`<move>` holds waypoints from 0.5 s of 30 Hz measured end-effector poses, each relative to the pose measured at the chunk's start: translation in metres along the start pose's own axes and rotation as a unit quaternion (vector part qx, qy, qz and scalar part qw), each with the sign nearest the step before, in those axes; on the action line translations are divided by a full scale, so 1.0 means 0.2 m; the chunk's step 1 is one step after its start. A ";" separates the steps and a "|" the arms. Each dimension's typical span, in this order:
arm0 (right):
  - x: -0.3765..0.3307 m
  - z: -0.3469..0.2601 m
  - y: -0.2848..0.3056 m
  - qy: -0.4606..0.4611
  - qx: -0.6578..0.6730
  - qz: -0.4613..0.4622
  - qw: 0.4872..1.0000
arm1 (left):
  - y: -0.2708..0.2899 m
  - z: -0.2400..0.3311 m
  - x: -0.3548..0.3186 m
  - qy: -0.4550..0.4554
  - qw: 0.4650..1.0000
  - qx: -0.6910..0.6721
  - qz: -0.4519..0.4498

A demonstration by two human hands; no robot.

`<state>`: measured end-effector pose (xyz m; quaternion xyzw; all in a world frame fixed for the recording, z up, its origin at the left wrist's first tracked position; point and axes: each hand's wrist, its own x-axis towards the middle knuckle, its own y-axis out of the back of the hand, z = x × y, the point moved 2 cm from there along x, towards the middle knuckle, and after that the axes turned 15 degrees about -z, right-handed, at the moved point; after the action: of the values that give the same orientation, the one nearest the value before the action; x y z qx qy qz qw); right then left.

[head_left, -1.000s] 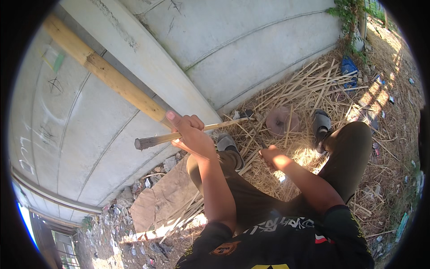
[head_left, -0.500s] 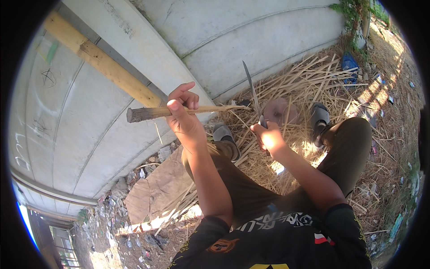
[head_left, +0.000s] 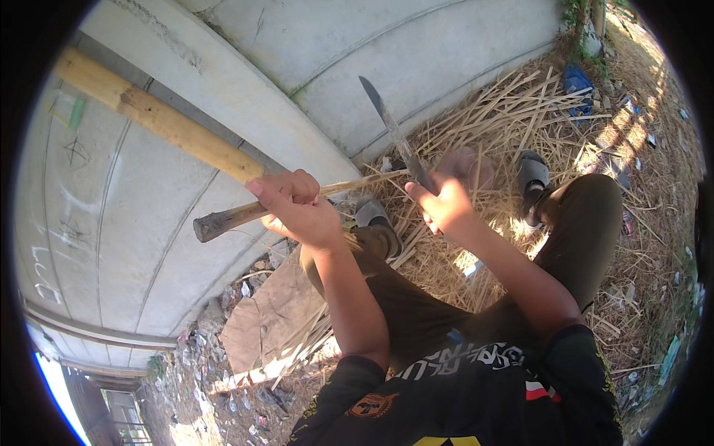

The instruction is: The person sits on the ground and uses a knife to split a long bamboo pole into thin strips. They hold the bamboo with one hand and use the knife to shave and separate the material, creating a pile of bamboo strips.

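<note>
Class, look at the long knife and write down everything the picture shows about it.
The long knife has a narrow, metal-looking blade, dark grey toward the pointed tip and paler, mottled lower down. The right hand is closed round its lower end, which the grip mostly hides. The blade slants toward the picture's upper left, with the pale wall behind its upper part. Near the hand it overlaps the thin end of the stick in view; whether they touch is unclear.

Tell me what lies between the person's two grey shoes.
In the head view, loose pale strips and a round brownish block, partly behind the right hand with its knife, lie between the left shoe and right shoe.
</note>
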<state>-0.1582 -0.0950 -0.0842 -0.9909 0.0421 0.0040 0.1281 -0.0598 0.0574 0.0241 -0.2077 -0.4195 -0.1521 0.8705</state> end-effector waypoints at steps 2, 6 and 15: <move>-0.05 -0.26 -0.05 0.070 0.026 0.051 0.996 | 0.02 0.02 -0.01 0.012 0.999 0.041 0.010; 0.00 -0.14 -0.06 0.331 0.118 0.182 0.918 | -0.05 0.03 -0.04 0.044 0.998 0.017 0.050; 0.08 0.12 0.04 -0.045 -0.220 0.023 0.974 | -0.07 0.00 -0.03 0.041 0.997 -0.071 -0.017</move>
<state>-0.1435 -0.0981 -0.1090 -0.9923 0.0567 0.0606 -0.0915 -0.0693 0.0464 0.0234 -0.2551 -0.3754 -0.2045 0.8673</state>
